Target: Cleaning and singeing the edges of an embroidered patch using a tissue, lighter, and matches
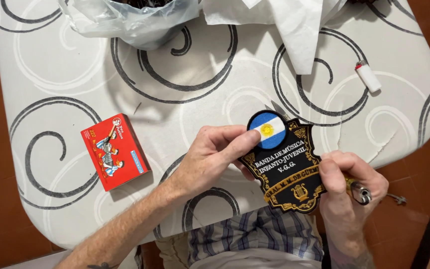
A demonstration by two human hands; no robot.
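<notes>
Two hands meet over my lap, at the near edge of the worktop (65, 74), both gripping one embroidered patch (287, 174). Nearest me, at six o'clock, my checked shirt (260, 234) shows below the worktop edge. My right hand (347, 192), at about four o'clock, is closed: its thumb presses on the patch's right edge, and the same fist holds a small metal tool (360, 192) whose round end pokes out to the right; I cannot tell exactly what kind of tool it is. My left hand (215, 154) comes in from seven o'clock, thumb laid flat across the patch's upper left and fingers curled beneath, pinching it narrowly.

That patch is black, shield-shaped, with gold scrollwork, gold lettering and a small gold lyre low down. At its top sits a round emblem (268, 130) in blue and white bands with a yellow sun in the middle, just beside my left thumb tip. It hangs partly over the worktop's edge and partly over my lap.

Farther out at nine o'clock, well apart from my hands, a red matchbox (115, 152) lies flat on the white covering with grey swirls. At two o'clock a white lighter (368, 76) with a red top lies on its side. Farthest off, at twelve o'clock, a clear plastic bag (130, 20) and crumpled white paper (294, 30) rest at the far edge.
</notes>
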